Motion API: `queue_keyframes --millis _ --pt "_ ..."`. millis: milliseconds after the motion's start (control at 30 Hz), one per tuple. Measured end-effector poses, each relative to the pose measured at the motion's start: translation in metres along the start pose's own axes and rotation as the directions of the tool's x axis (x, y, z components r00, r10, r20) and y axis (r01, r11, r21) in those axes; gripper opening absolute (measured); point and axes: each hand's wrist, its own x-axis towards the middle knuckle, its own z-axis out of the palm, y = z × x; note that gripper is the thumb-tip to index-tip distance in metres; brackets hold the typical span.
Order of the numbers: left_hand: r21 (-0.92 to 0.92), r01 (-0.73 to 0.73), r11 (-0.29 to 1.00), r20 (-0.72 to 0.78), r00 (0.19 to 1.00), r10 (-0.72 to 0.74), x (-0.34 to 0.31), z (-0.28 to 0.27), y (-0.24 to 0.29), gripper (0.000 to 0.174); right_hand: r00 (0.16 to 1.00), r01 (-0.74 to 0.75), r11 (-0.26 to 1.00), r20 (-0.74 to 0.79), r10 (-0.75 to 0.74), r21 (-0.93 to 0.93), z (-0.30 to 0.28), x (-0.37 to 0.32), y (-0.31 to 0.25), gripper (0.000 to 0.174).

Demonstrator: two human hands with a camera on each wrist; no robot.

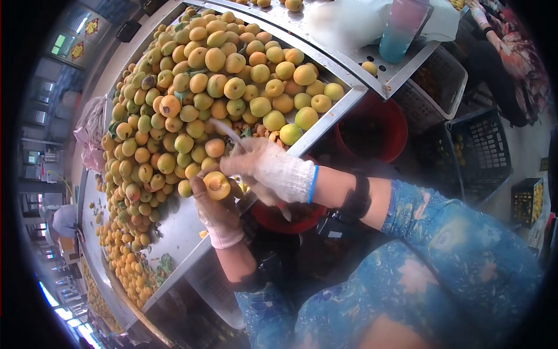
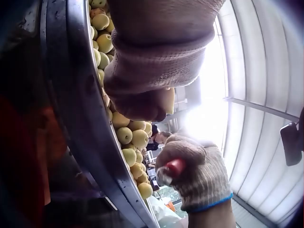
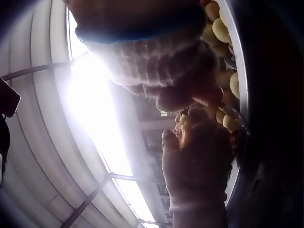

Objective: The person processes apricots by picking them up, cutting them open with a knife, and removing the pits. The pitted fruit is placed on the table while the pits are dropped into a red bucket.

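Observation:
A halved yellow-orange fruit (image 1: 217, 185) sits in the gloved left hand (image 1: 218, 216), fingers curled round it, cut face up; its edge (image 2: 169, 101) shows beside the left hand (image 2: 142, 95) in the left wrist view. Just above and to the right, the gloved right hand (image 1: 264, 168) grips a tool whose red handle (image 2: 175, 167) shows in the left wrist view. The tool's metal part (image 3: 237, 118) juts from the right hand (image 3: 161, 71) in the right wrist view. A pale, blurred strip (image 1: 225, 130) extends from that hand in the head view. The hands are close together.
Heaped fruit (image 1: 192, 104) covers much of the metal-edged table (image 1: 180, 232). A red bucket (image 1: 388, 128) stands beyond the table edge, with another red container (image 1: 273, 221) below the hands. Crates (image 1: 488, 145) and a pink-blue bottle (image 1: 401, 32) are at the right.

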Motion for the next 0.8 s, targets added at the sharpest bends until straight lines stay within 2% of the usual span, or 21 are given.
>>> queue_keyframes --millis 33,100,133,167,233,300,367,433,467,500,533,567,600,633,667,700,733,767,800 --pt "-0.006 0.001 1.0 -0.006 1.0 -0.001 -0.002 0.002 -0.002 0.059 0.979 0.202 0.977 -0.033 -0.2 0.071 0.003 0.01 0.002 0.017" --pt "0.119 0.061 0.991 -0.097 0.994 -0.049 -0.01 0.02 0.0 0.068 0.903 0.429 0.884 -0.094 -0.419 0.186 -0.006 0.007 -0.012 0.017" --pt "0.24 0.035 0.97 -0.05 0.998 -0.023 -0.016 0.028 0.003 0.074 0.883 0.469 0.846 -0.134 -0.45 0.253 -0.004 0.004 -0.022 0.017" --pt "0.234 0.04 0.971 -0.049 0.998 -0.029 -0.02 0.034 0.004 0.074 0.86 0.51 0.8 -0.179 -0.477 0.317 -0.005 0.002 -0.029 0.017" --pt "0.381 -0.003 0.924 -0.023 1.0 0.013 -0.024 0.043 0.004 0.076 0.845 0.534 0.801 -0.14 -0.516 0.272 -0.011 -0.002 -0.034 0.021" --pt "0.369 0.036 0.929 -0.013 0.999 -0.034 -0.025 0.047 -0.003 0.075 0.774 0.633 0.733 -0.204 -0.6 0.247 -0.008 -0.007 -0.035 0.025" --pt "0.364 0.081 0.928 -0.051 0.996 -0.067 -0.024 0.051 -0.015 0.074 0.78 0.622 0.719 -0.164 -0.604 0.309 -0.011 -0.009 -0.031 0.021" --pt "0.345 0.107 0.932 0.0 0.994 -0.114 -0.025 0.051 -0.014 0.072 0.649 0.761 0.634 -0.173 -0.741 0.138 -0.001 -0.011 -0.033 0.013" --pt "0.342 0.056 0.938 -0.01 0.998 -0.056 -0.026 0.056 -0.013 0.07 0.728 0.685 0.7 -0.152 -0.669 0.201 -0.001 -0.02 -0.033 0.016" --pt "0.34 0.007 0.941 -0.022 1.0 0.0 -0.028 0.059 -0.014 0.068 0.729 0.684 0.701 -0.153 -0.668 0.201 -0.001 -0.021 -0.031 0.016" --pt "0.34 0.01 0.94 -0.022 1.0 -0.002 -0.028 0.059 -0.016 0.068 0.674 0.739 0.669 -0.1 -0.732 0.081 -0.001 -0.022 -0.03 0.016" --pt "0.402 -0.044 0.915 -0.061 0.995 0.075 -0.029 0.06 -0.022 0.065 0.618 0.785 0.619 -0.037 -0.786 -0.037 -0.002 -0.022 -0.029 0.016" --pt "0.463 -0.094 0.881 -0.094 0.984 0.154 -0.028 0.059 -0.027 0.062 0.485 0.871 0.472 0.079 -0.871 -0.14 -0.007 -0.011 -0.022 0.016" --pt "0.463 -0.093 0.881 -0.092 0.984 0.153 -0.026 0.053 -0.034 0.062 0.485 0.87 0.472 0.077 -0.871 -0.141 -0.006 -0.013 -0.021 0.016" --pt "0.688 -0.311 0.655 0.07 0.928 0.367 -0.022 0.043 -0.042 0.059 0.524 0.849 0.512 0.087 -0.847 -0.131 -0.003 -0.016 -0.02 0.011" --pt "0.81 -0.484 0.331 0.282 0.817 0.503 -0.021 0.044 -0.039 0.056 0.563 0.825 0.552 0.097 -0.821 -0.121 -0.002 -0.018 -0.018 0.007" --pt "0.811 -0.483 0.331 0.283 0.818 0.501 -0.024 0.048 -0.035 0.056 0.412 0.91 0.401 0.113 -0.904 -0.108 -0.006 -0.001 -0.018 0.007" --pt "0.607 -0.247 0.755 0.009 0.953 0.304 -0.031 0.054 -0.028 0.055 0.413 0.909 0.403 0.111 -0.904 -0.108 -0.01 0.005 -0.019 0.007" --pt "0.231 0.053 0.972 -0.161 0.987 -0.015 -0.034 0.059 -0.021 0.053 0.411 0.901 0.409 -0.018 -0.911 -0.142 -0.009 0.006 -0.025 0.01"
